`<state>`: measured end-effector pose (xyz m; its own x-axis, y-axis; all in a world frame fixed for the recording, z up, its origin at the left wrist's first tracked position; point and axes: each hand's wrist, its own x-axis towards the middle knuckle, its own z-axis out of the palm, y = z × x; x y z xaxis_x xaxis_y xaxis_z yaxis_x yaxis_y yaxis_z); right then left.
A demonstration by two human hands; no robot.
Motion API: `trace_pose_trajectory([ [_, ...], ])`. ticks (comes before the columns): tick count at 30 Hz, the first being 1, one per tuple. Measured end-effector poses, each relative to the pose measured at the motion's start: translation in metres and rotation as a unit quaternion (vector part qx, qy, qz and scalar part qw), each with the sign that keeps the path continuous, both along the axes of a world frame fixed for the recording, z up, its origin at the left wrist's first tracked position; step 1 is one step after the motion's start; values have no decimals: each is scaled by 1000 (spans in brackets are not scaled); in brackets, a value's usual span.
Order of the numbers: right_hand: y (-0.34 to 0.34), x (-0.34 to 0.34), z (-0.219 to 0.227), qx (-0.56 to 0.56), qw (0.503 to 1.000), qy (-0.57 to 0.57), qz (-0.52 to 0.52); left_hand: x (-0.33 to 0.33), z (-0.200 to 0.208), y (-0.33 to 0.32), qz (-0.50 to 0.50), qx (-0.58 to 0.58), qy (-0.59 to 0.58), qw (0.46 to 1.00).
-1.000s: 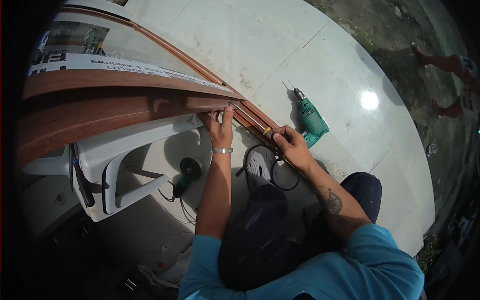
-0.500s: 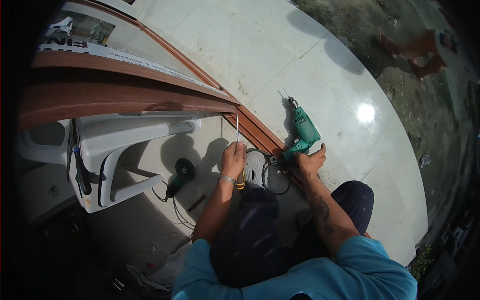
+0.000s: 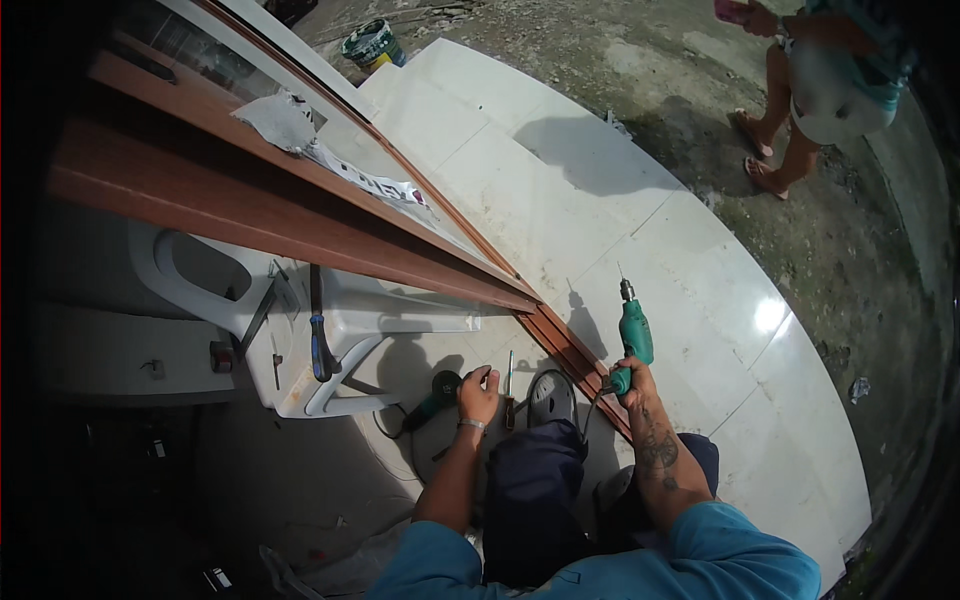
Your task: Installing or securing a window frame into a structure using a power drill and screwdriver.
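My right hand point(image 3: 636, 384) grips the handle of a green power drill point(image 3: 635, 335), its thin bit pointing away from me over the white tiles. Its cord loops down beside my shoe. My left hand point(image 3: 479, 394) is closed, fingers curled together; whatever they may hold is too small to make out. Just right of that hand a screwdriver point(image 3: 510, 405) with its shaft pointing away lies on the floor, apart from the fingers. Between my hands runs the brown door-frame track point(image 3: 570, 350), meeting the brown door panel point(image 3: 400, 262). An angle grinder point(image 3: 432, 400) lies left of my left hand.
A white plastic chair point(image 3: 350, 310) lies beside the door, with a blue-and-black-handled tool point(image 3: 320, 345) and other tools on it. Torn label film point(image 3: 370, 185) clings to the glass. Beyond the tiles stand a paint-stained bucket point(image 3: 372, 45) and another person point(image 3: 840, 70) holding a pink object.
My left hand has let go of the screwdriver, which now lies on the floor. My right hand has lifted the drill by its handle. The view has shifted, and more of the other person shows.
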<state>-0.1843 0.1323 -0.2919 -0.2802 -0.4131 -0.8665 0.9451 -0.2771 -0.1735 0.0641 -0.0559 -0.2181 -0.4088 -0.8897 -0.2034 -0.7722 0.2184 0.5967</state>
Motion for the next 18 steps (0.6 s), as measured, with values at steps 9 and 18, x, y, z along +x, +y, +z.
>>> trace_pose_trajectory([
  [9,17,7,461,-200,930,299,76,-31,438,58,-41,67,223,972],
  [18,6,104,713,-111,730,645,197,-67,662,146,114,102,582,799],
])
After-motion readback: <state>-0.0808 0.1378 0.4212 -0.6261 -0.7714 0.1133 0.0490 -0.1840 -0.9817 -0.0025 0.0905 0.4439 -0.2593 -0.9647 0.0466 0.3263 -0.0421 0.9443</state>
